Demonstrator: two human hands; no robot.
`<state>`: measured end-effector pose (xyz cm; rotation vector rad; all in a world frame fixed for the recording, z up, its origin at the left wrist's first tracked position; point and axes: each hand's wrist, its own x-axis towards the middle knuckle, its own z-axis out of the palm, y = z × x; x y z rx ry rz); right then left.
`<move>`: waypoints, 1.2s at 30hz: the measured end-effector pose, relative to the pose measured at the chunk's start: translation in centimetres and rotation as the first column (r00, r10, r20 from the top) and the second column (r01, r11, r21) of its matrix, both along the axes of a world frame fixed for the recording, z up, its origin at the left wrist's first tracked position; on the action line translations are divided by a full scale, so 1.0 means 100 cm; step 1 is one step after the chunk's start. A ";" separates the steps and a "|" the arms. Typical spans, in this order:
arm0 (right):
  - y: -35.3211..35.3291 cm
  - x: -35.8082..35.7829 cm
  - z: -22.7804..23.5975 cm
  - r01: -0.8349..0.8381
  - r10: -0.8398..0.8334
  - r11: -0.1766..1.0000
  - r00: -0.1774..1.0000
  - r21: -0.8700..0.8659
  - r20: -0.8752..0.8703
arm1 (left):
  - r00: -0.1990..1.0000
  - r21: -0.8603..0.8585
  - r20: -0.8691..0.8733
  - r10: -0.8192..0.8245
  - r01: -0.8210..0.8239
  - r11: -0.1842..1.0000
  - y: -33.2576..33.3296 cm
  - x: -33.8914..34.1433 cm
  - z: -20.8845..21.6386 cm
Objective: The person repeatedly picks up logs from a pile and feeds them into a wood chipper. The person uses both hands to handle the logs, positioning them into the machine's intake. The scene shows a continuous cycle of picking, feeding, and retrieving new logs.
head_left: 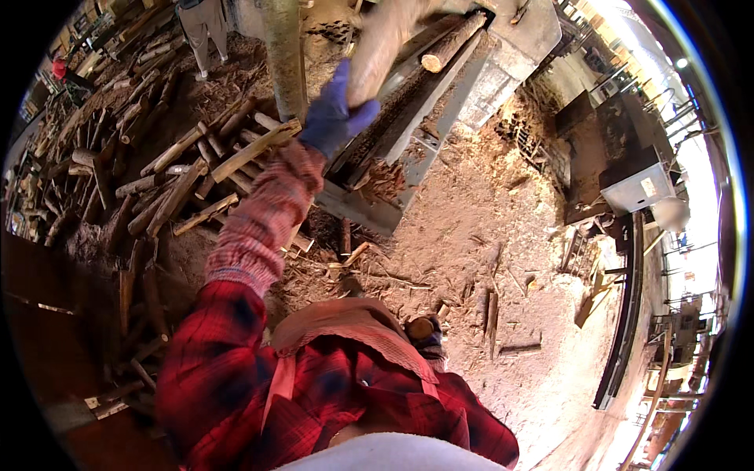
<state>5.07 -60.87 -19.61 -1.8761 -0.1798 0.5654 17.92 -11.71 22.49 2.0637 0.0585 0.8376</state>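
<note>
My left hand, in a blue-purple glove, reaches far forward at the end of a log. Its fingers and thumb sit around the near end, and the wood is smeared by motion. This log slants over a metal trough, where a second log lies lengthwise. Close to my body on the right, my right hand is partly hidden by the apron and sleeve. It is closed at a piece of wood whose round cut end faces up.
A big pile of logs spreads over the left. A post stands beside the trough. Another person is at the far left. Bark scraps and sticks litter the ground. A dark metal rail and machinery are to the right.
</note>
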 end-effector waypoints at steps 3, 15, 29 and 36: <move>-0.006 0.020 0.039 0.286 -0.207 0.909 0.941 0.304 -0.266 | 0.907 0.446 -0.273 0.320 -0.176 0.878 0.025 0.086 -0.128; 0.015 0.365 0.377 -0.180 -0.267 0.516 0.895 0.838 0.357 | 0.735 0.353 -0.659 0.156 0.120 0.928 0.017 0.194 -0.123; 0.294 0.467 0.368 0.008 0.080 0.977 0.913 -0.213 0.400 | 0.684 0.498 -0.609 0.401 -0.063 0.865 0.005 0.194 -0.104; 0.284 0.520 0.319 -0.542 0.630 0.731 0.302 -0.415 0.715 | 0.548 0.391 -0.781 0.300 0.055 0.919 0.015 0.214 -0.084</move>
